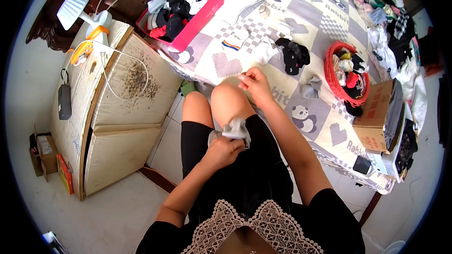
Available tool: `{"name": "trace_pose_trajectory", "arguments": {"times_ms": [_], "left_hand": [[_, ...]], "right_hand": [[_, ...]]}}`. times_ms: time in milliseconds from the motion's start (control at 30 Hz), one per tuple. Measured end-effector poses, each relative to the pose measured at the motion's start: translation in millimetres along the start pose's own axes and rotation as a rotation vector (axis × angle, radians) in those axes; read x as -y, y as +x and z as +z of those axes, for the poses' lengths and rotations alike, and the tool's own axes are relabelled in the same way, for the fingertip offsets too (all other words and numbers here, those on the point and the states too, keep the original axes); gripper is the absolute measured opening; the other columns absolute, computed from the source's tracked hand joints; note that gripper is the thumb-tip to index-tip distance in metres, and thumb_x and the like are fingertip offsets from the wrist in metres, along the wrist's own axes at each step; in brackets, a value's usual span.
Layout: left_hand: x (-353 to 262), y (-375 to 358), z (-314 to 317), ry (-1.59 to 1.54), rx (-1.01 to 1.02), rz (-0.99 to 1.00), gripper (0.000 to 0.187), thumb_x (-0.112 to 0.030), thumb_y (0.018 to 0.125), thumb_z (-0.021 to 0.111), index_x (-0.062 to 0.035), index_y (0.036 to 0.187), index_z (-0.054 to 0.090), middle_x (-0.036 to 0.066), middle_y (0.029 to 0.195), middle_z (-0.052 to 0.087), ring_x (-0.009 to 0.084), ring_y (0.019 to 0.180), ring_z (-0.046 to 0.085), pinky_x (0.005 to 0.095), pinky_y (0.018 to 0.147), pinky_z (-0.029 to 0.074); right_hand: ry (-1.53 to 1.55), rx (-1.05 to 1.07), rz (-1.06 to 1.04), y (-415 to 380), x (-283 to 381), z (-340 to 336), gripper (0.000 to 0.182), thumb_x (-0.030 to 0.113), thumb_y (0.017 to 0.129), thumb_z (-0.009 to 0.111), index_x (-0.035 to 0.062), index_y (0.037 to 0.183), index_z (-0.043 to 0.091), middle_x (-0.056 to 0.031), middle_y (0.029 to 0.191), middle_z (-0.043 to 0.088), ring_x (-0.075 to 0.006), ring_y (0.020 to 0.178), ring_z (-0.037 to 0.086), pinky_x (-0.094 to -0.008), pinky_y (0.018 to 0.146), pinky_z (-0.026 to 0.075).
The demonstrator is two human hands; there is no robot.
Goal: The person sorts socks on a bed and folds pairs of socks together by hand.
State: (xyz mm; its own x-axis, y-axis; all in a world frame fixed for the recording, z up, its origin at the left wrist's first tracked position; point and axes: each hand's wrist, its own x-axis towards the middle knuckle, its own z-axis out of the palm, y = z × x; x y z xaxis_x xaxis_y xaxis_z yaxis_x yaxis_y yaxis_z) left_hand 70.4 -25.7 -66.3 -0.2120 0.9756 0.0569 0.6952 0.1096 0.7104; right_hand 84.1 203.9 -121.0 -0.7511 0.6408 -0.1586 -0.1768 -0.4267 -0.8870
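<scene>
Above my lap, my left hand (225, 152) is closed around a bunched light grey sock (237, 129). My right hand (256, 86) hovers beside my right knee at the bed's edge, its fingers curled and pinched together; whether anything small is between them cannot be seen. Beyond it on the bedspread lie a white sock with rainbow stripes (235, 40), a plain white sock (266, 50) and black socks (294, 55). A single grey sock (311, 88) rests to the right of my right hand.
A pink box (200, 22) full of socks stands at the bed's far left. On the right are a red woven basket (331, 77) of socks, a cardboard box (374, 113), piled clothes (400, 42) and a phone (362, 164). The wooden cabinet (122, 146) at left carries a lamp (75, 9).
</scene>
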Motion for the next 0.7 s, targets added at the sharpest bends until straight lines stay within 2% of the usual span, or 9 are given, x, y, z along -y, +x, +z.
{"name": "trace_pose_trajectory", "arguments": {"times_ms": [33, 100, 133, 267, 400, 500, 533, 633, 700], "left_hand": [[1, 0, 3, 0.001, -0.001, -0.001, 0.012, -0.006, 0.068, 0.071, -0.0079, 0.076, 0.063, 0.007, 0.078, 0.059, 0.0281, 0.068, 0.06, 0.0382, 0.061, 0.049], [2, 0, 7, -0.018, -0.14, -0.086, 0.013, -0.011, 0.068, 0.073, -0.0098, 0.077, 0.064, 0.008, 0.088, 0.061, 0.0273, 0.073, 0.06, 0.0393, 0.065, 0.049], [5, 1, 7, -0.03, -0.186, -0.064, 0.015, -0.009, 0.067, 0.075, -0.009, 0.077, 0.064, 0.01, 0.103, 0.06, 0.0252, 0.077, 0.06, 0.0365, 0.066, 0.05], [-1, 12, -12, -0.121, -0.242, -0.093, 0.022, 0.001, 0.062, 0.076, -0.0051, 0.077, 0.061, 0.01, 0.122, 0.054, 0.0212, 0.076, 0.06, 0.0314, 0.065, 0.051], [4, 15, -11, -0.17, -0.191, -0.08, 0.021, 0.001, 0.062, 0.076, -0.0043, 0.076, 0.061, 0.01, 0.123, 0.054, 0.0196, 0.076, 0.059, 0.0312, 0.065, 0.051], [0, 15, -13, -0.13, -0.138, -0.04, 0.018, -0.001, 0.064, 0.074, -0.0054, 0.075, 0.061, 0.009, 0.121, 0.055, 0.0229, 0.085, 0.062, 0.0323, 0.069, 0.052], [0, 13, -12, -0.246, -0.171, -0.064, 0.017, -0.002, 0.066, 0.075, -0.0042, 0.075, 0.061, 0.009, 0.12, 0.056, 0.0212, 0.086, 0.061, 0.0298, 0.07, 0.05], [10, 12, -6, -0.415, -0.328, -0.062, 0.013, -0.005, 0.072, 0.075, -0.0028, 0.076, 0.063, 0.008, 0.112, 0.057, 0.0177, 0.091, 0.058, 0.0272, 0.076, 0.046], [17, 10, -7, -0.501, -0.325, -0.332, 0.011, -0.007, 0.074, 0.073, -0.0028, 0.077, 0.064, 0.007, 0.104, 0.058, 0.0166, 0.093, 0.056, 0.0279, 0.079, 0.045]], "right_hand": [[0.001, 0.001, 0.0, 1, -4, 0, 0.015, 0.003, 0.081, 0.065, 0.0058, 0.081, 0.05, -0.005, 0.079, 0.06, -0.0113, 0.065, 0.057, -0.0243, 0.059, 0.045], [-0.43, 0.075, -0.111, 1, -10, 1, 0.015, 0.006, 0.084, 0.064, 0.0054, 0.082, 0.049, -0.0033, 0.078, 0.059, -0.0085, 0.065, 0.055, -0.0231, 0.058, 0.043], [-0.435, 0.086, -0.13, -2, -11, 1, 0.012, 0.011, 0.087, 0.062, 0.0044, 0.085, 0.051, -0.0028, 0.079, 0.059, -0.0086, 0.067, 0.055, -0.0218, 0.062, 0.044], [-0.44, 0.095, 0.02, -22, 9, 0, 0.016, 0.019, 0.089, 0.059, 0.0041, 0.094, 0.058, -0.0043, 0.086, 0.06, -0.0107, 0.077, 0.053, -0.0234, 0.073, 0.044], [-0.841, 0.245, -0.161, -42, 15, 9, 0.019, 0.018, 0.083, 0.067, 0.0019, 0.088, 0.058, -0.0051, 0.096, 0.056, -0.012, 0.078, 0.052, -0.0247, 0.07, 0.043], [-0.747, 0.202, -0.237, -41, 9, 8, 0.017, 0.013, 0.081, 0.068, 0.0017, 0.087, 0.057, -0.0036, 0.087, 0.056, -0.0107, 0.074, 0.05, -0.0245, 0.065, 0.042], [-0.613, 0.126, -0.136, -42, 20, 14, 0.015, 0.009, 0.082, 0.067, 0.0016, 0.087, 0.056, -0.0022, 0.079, 0.055, -0.0092, 0.07, 0.049, -0.0245, 0.063, 0.042], [-0.378, 0.001, -0.156, -29, 13, 5, 0.015, 0.01, 0.082, 0.067, 0.0013, 0.088, 0.055, -0.0009, 0.074, 0.055, -0.0085, 0.068, 0.048, -0.0241, 0.063, 0.042], [-0.463, 0.013, -0.16, -24, 3, -2, 0.022, 0.017, 0.083, 0.067, -0.001, 0.09, 0.057, -0.005, 0.077, 0.059, -0.0123, 0.068, 0.053, -0.0276, 0.063, 0.045]]}}
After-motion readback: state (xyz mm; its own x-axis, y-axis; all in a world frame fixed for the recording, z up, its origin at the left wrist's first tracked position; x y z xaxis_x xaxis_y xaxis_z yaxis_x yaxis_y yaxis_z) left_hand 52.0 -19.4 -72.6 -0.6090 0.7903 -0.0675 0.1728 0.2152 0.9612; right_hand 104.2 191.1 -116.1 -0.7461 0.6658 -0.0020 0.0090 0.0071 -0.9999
